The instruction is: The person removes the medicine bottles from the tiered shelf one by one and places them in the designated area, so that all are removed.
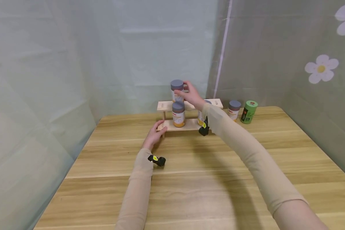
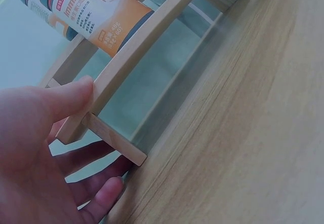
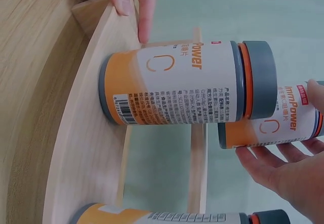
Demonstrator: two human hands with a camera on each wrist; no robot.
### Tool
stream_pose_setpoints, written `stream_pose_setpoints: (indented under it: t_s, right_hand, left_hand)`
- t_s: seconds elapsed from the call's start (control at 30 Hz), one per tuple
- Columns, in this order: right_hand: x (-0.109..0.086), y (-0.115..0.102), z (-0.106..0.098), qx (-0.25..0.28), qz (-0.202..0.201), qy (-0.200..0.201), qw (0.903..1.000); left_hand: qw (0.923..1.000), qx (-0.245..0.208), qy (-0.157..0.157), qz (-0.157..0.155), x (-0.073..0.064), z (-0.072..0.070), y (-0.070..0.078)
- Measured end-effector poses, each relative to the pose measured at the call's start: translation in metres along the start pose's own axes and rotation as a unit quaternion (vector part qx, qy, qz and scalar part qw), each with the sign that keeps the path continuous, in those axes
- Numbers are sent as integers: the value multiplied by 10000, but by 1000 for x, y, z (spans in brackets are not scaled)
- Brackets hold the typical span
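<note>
A two-tier wooden rack (image 1: 191, 122) stands on the table. My left hand (image 1: 153, 135) grips the left end of its lower shelf, thumb on the board's edge (image 2: 76, 95) and fingers beneath and behind. My right hand (image 1: 193, 95) holds a white-and-orange supplement bottle (image 1: 177, 85) with a grey lid by its side, at the upper shelf's left part. Whether its base touches that shelf I cannot tell. On the lower shelf, a matching bottle (image 3: 177, 84) stands upright in front of the held one. Another lower-shelf bottle (image 1: 200, 120) is partly hidden by my right wrist.
Right of the rack, one more grey-lidded bottle (image 1: 233, 111) stands on the table, partly behind my right sleeve. Beside it is a green canister (image 1: 249, 111). Curtains (image 1: 149, 48) hang close behind the wooden table (image 1: 118, 131) and along its sides.
</note>
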State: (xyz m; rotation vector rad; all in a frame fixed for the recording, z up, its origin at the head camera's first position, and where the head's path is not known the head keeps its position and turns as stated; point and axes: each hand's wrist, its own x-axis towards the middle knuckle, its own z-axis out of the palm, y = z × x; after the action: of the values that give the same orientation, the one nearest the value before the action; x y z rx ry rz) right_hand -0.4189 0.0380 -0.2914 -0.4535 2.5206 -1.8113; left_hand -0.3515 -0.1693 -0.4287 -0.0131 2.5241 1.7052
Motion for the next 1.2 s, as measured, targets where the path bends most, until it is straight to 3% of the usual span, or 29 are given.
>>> stream_pose_setpoints:
  t_s: [0.67, 1.2]
  right_hand:
    - [-3, 0, -18, 122, 66, 101, 9999]
    - [-2, 8, -37, 35, 86, 228, 9997]
  left_hand:
    - [9999, -96, 35, 72, -2, -3, 3]
    - [9999, -119, 34, 92, 4, -7, -5]
